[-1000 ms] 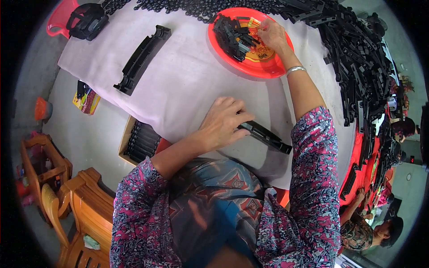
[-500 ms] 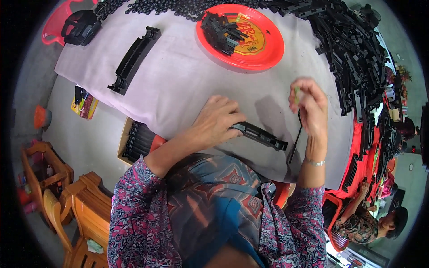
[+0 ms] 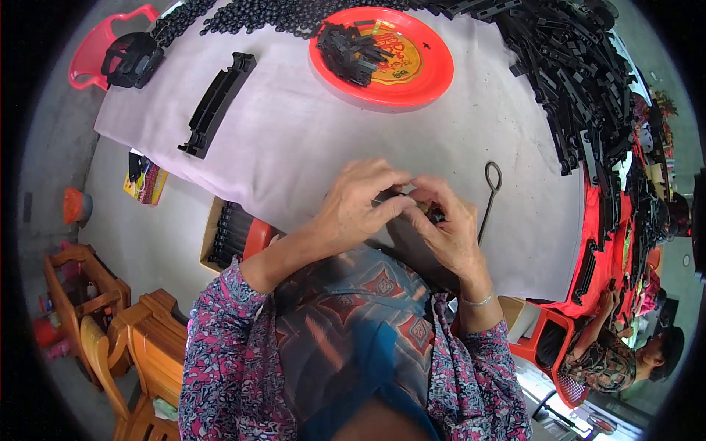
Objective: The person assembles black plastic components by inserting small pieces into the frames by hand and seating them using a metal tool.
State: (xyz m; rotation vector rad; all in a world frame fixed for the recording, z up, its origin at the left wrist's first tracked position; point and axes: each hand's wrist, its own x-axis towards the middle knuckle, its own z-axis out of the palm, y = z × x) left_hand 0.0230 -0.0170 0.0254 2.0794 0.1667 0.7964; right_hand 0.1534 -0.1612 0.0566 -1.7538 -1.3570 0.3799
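Head view: black plastic part pinned between two hands at the table's near edge

A black plastic part [image 3: 385,195] was held low over the near side of the cloth-covered table [image 3: 287,110], mostly hidden by fingers. It was pinched between thumb and fingers by the left hand [image 3: 365,196]. The right hand [image 3: 450,224] was curled against it, fingertips nearly meeting the left's; whether anything small was gripped there could not be told.

For this close fingertip work, a firm left grip seemed advisable, with the part kept level and any pressure from the right applied gradually and squarely, so that thin plastic would not be bent. The loop-ended metal rod [image 3: 487,210], laid just beside the right hand, was probably best kept clear of the wrist.

In the red dish [image 3: 441,70], small black pieces [image 3: 349,56] were heaped at the left, and a single piece [image 3: 426,45] was set apart at the right. Black elongated parts [image 3: 234,234] were packed in a row inside the cardboard box [image 3: 209,239], beside the table's left edge. By the yellow-and-red carton [image 3: 154,184], dark contents were too small to be identified.
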